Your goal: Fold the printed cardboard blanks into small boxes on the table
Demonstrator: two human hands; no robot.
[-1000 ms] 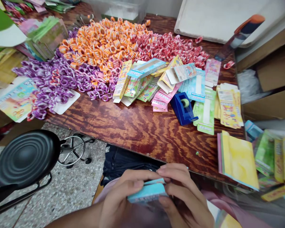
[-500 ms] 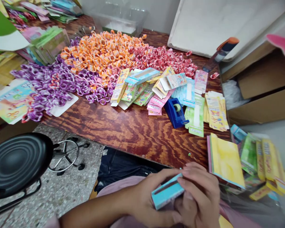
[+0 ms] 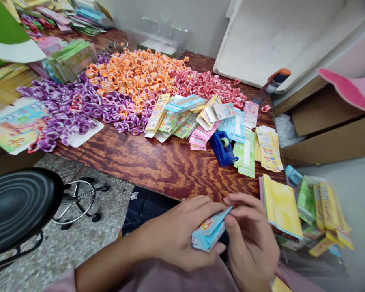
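Note:
A small light-blue cardboard box (image 3: 209, 232) with printed sides is held over my lap, just off the table's front edge. My left hand (image 3: 182, 229) wraps round it, thumb below and fingers over the top. At the box's far right end, my right hand (image 3: 251, 235) pinches the edge between thumb and fingers. What is inside the box cannot be seen. On the table (image 3: 158, 162) beyond lie flat and folded printed boxes in yellow, green, pink and blue, beside a blue tape dispenser (image 3: 223, 150).
Heaps of purple (image 3: 103, 105), orange (image 3: 140, 73) and red (image 3: 203, 87) striped coils cover the table's back. A black stool (image 3: 24, 207) stands at left. At right are open cardboard cartons (image 3: 328, 134) and a bag of yellow and green boxes (image 3: 325, 202).
The blue box has turned in my hands, so its printed face and end now show. My right fingers have moved from covering its side to pinching its far end.

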